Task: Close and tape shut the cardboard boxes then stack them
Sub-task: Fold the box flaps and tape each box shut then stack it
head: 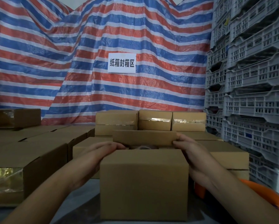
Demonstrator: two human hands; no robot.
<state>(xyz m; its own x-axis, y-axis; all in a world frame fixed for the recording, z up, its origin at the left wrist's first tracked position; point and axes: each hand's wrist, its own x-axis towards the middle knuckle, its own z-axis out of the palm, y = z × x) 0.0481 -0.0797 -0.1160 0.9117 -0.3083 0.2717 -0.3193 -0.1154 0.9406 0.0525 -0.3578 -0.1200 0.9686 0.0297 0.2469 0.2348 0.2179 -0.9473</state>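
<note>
The plain brown corrugated cardboard box stands centred on the grey surface, directly before the person. Its far flap is upright; the top is not fully closed, and the dark interior is indistinct. The left hand lies over the left top edge, fingers extended. The right hand pinches the far flap's right end. Taped brown boxes are stacked behind.

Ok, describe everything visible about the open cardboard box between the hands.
The plain brown corrugated cardboard box stands upright on the grey floor, front face toward the camera, untaped. Its far flap stands up; the top is open, showing something dark inside. The left hand rests on its left top edge; the right hand holds the far flap's right end.
</note>
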